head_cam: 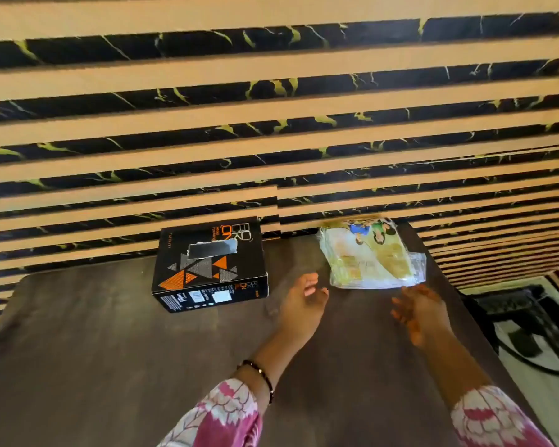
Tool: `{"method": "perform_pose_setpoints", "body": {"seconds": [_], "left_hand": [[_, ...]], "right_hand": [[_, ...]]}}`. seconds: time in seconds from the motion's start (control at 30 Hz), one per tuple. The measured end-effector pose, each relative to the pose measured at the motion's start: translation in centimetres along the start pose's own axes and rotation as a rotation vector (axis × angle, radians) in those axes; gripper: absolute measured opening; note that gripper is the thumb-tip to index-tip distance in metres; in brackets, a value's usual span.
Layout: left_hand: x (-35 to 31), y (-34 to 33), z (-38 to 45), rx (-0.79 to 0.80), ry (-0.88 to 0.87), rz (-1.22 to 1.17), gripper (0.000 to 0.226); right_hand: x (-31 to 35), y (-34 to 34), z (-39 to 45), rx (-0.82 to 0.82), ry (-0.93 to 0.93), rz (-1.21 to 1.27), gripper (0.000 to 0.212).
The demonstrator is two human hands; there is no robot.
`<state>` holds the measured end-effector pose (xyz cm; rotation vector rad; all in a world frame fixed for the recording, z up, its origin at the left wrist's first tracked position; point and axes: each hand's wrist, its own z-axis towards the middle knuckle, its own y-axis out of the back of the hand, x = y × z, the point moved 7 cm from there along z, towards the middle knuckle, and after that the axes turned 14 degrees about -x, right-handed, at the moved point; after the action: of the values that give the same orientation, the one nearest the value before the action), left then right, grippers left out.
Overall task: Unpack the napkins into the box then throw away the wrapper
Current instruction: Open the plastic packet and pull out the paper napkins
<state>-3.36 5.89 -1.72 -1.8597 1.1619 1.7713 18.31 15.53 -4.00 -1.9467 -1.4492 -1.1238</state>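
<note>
A black box (208, 264) with orange and grey triangles and a slot in its top stands on the dark wooden table (110, 350), left of centre near the wall. To its right lies the pack of napkins (370, 256) in a clear printed wrapper. My left hand (300, 301) hovers between box and pack, fingers apart, holding nothing. My right hand (417, 308) is just below the pack's near edge, fingers spread and blurred, a little short of the wrapper.
A wall of tan slats and black marble strips (271, 124) rises right behind the table. Past the table's right edge, a black metal frame (530, 330) stands on a pale floor.
</note>
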Motion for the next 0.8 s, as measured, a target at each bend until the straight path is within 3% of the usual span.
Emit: {"method": "perform_pose_setpoints", "body": {"seconds": [0.1, 0.2, 0.63, 0.8], "left_hand": [[-0.6, -1.6, 0.8, -0.005, 0.001, 0.014, 0.039], [-1.2, -3.2, 1.4, 0.019, 0.010, 0.048, 0.042], [-1.3, -2.5, -2.0, 0.004, 0.165, 0.006, 0.037], [1.6, 1.0, -7.3, -0.017, 0.220, -0.015, 0.036]], "right_hand": [[1.1, 0.5, 2.8, -0.109, 0.010, -0.031, 0.033], [2.0, 0.0, 4.2, -0.114, 0.019, -0.031, 0.042], [0.2, 0.8, 0.8, 0.091, 0.016, -0.109, 0.021], [-3.0, 3.7, -3.5, 0.200, 0.086, -0.237, 0.027]]}}
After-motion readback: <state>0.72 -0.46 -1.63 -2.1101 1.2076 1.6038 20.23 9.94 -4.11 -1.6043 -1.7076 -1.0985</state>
